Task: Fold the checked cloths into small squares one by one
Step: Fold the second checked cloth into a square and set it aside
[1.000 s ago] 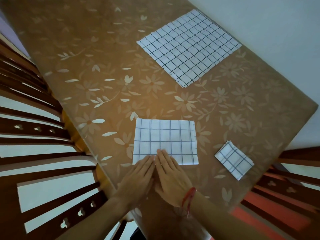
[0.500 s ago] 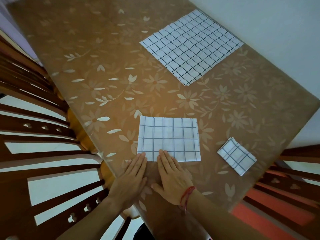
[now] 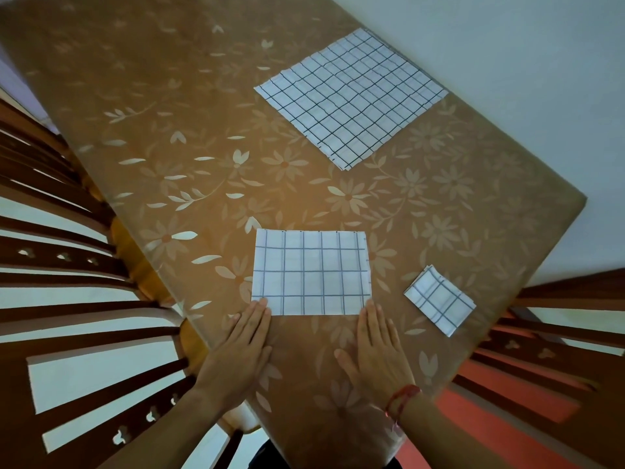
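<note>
A half-folded white checked cloth (image 3: 311,273) lies flat as a rectangle on the brown flowered table (image 3: 203,137), right in front of me. My left hand (image 3: 241,350) lies flat with straight fingers, its fingertips on the cloth's near left corner. My right hand (image 3: 378,346), flat as well, touches the near right corner with its fingertips. A small folded checked square (image 3: 439,299) sits to the right. Farther back, a large unfolded checked cloth (image 3: 351,96) lies spread out.
Wooden chair backs (image 3: 67,265) line the table's left side, and another chair (image 3: 558,316) stands at the right corner. The table's right edge runs along a pale wall (image 3: 541,79).
Both hands have slid apart along the cloth's near edge, from side by side at its middle out to the two near corners.
</note>
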A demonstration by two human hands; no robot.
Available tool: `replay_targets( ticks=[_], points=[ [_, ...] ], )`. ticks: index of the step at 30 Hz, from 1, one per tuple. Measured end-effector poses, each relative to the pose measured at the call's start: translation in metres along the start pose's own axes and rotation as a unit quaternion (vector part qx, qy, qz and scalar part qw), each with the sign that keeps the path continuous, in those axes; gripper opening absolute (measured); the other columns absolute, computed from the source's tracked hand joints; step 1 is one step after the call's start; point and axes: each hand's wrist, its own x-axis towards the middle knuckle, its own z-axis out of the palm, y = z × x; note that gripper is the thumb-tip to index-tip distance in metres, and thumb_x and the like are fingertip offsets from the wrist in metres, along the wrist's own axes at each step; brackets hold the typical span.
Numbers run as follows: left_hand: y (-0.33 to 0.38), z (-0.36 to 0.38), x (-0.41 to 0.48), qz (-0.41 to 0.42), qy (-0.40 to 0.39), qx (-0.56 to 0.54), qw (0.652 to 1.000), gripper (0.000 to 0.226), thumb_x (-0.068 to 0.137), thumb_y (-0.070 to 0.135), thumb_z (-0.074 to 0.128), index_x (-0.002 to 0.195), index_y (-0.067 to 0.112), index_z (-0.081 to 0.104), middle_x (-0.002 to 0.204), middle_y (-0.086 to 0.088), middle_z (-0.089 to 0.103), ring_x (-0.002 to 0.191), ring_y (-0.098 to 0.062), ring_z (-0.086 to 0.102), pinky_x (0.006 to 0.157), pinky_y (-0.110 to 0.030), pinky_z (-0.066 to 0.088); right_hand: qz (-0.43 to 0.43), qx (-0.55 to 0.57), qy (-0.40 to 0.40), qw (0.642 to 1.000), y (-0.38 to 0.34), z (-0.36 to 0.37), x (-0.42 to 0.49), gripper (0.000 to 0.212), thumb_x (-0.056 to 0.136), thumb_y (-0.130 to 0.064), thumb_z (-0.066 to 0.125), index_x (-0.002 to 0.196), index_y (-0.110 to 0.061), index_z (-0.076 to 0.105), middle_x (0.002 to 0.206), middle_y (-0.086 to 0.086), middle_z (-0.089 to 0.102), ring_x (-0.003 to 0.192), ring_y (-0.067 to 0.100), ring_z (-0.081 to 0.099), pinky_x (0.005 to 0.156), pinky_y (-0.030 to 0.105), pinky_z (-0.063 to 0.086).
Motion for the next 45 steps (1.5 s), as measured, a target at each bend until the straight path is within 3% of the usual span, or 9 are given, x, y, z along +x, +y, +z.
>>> replay_targets(
  ticks=[4, 9, 13, 18, 21, 27, 33, 39, 45],
  points=[
    [0.004, -0.006, 0.001, -0.026, -0.008, -0.037, 0.999, 0.061, 0.104, 0.041, 0.014, 0.142, 0.004, 0.043, 0.151, -0.014, 0.038, 0.141, -0.027, 0.034, 0.118, -0.039, 0.009, 0.007, 0.020, 0.007, 1.000, -0.004, -0.004, 0.001, 0.080, 0.093, -0.056, 0.033, 0.144, 0.005, 0.030, 0.154, 0.020, 0.027, 0.142, 0.031, 0.028, 0.110, 0.045, 0.034],
    [0.016, -0.022, 0.021, -0.094, 0.012, -0.114, 0.989, 0.053, 0.100, 0.045, 0.022, 0.138, 0.017, 0.046, 0.152, -0.004, 0.035, 0.140, -0.023, 0.035, 0.099, -0.060, 0.043, 0.028, 0.074, 0.028, 0.996, -0.004, -0.015, 0.009, 0.069, 0.094, -0.050, 0.032, 0.143, -0.001, 0.040, 0.152, 0.014, 0.036, 0.139, 0.028, 0.037, 0.108, 0.042, 0.039],
    [0.019, -0.028, 0.046, -0.082, 0.013, -0.098, 0.992, 0.049, 0.095, 0.036, 0.032, 0.129, 0.013, 0.059, 0.146, -0.011, 0.044, 0.134, -0.029, 0.044, 0.096, -0.050, 0.050, 0.051, 0.167, 0.027, 0.984, -0.002, -0.033, 0.030, 0.064, 0.087, -0.046, 0.039, 0.141, -0.012, 0.039, 0.141, 0.001, 0.042, 0.118, 0.021, 0.046, 0.098, 0.037, 0.042],
    [0.015, -0.021, 0.055, -0.066, 0.009, -0.074, 0.995, 0.049, 0.095, 0.035, 0.035, 0.134, 0.014, 0.056, 0.150, -0.010, 0.041, 0.139, -0.027, 0.037, 0.106, -0.038, 0.025, 0.150, 0.343, 0.043, 0.926, 0.006, -0.044, 0.070, 0.044, 0.081, -0.037, 0.056, 0.123, -0.025, 0.049, 0.110, -0.003, 0.053, 0.102, 0.018, 0.048, 0.089, 0.034, 0.045],
    [0.016, -0.023, 0.054, -0.061, 0.006, -0.062, 0.996, 0.047, 0.092, 0.033, 0.044, 0.134, 0.016, 0.056, 0.149, -0.008, 0.044, 0.138, -0.025, 0.041, 0.104, -0.037, 0.029, 0.197, 0.393, 0.046, 0.897, 0.009, -0.054, 0.093, 0.015, 0.081, -0.032, 0.059, 0.083, -0.021, 0.050, 0.087, -0.001, 0.054, 0.084, 0.020, 0.052, 0.066, 0.027, 0.040],
    [0.016, -0.023, 0.052, -0.057, 0.035, -0.029, 0.997, 0.043, 0.087, 0.031, 0.051, 0.126, 0.017, 0.063, 0.141, -0.007, 0.053, 0.130, -0.022, 0.050, 0.095, -0.033, 0.038, 0.258, 0.427, 0.002, 0.867, 0.011, -0.075, 0.125, 0.027, 0.083, -0.018, 0.056, 0.059, -0.016, 0.044, 0.057, -0.003, 0.045, 0.057, 0.016, 0.045, 0.053, 0.028, 0.035],
    [0.017, -0.023, 0.052, -0.048, 0.036, -0.018, 0.998, 0.048, 0.091, 0.034, 0.035, 0.127, 0.016, 0.062, 0.141, -0.008, 0.053, 0.130, -0.023, 0.049, 0.100, -0.039, 0.038, 0.338, 0.489, -0.052, 0.802, 0.018, -0.079, 0.144, 0.013, 0.088, -0.021, 0.059, 0.078, -0.013, 0.056, 0.072, 0.007, 0.054, 0.075, 0.025, 0.055, 0.071, 0.038, 0.049],
    [0.014, -0.020, 0.052, -0.052, 0.015, -0.036, 0.998, 0.048, 0.092, 0.034, 0.037, 0.130, 0.016, 0.060, 0.144, -0.008, 0.049, 0.134, -0.023, 0.046, 0.102, -0.034, 0.031, 0.369, 0.611, -0.085, 0.695, 0.025, -0.084, 0.145, 0.025, 0.082, -0.029, 0.064, 0.067, -0.015, 0.050, 0.058, 0.004, 0.045, 0.045, 0.016, 0.039, 0.049, 0.024, 0.034],
    [0.012, -0.019, 0.053, -0.056, -0.008, -0.058, 0.997, 0.051, 0.094, 0.036, 0.031, 0.133, 0.016, 0.057, 0.147, -0.007, 0.046, 0.136, -0.024, 0.043, 0.103, -0.034, 0.031, 0.325, 0.565, -0.079, 0.755, 0.027, -0.078, 0.149, 0.033, 0.074, -0.028, 0.078, 0.067, -0.007, 0.054, 0.062, 0.011, 0.049, 0.055, 0.021, 0.050, 0.059, 0.031, 0.049]
  ],
)
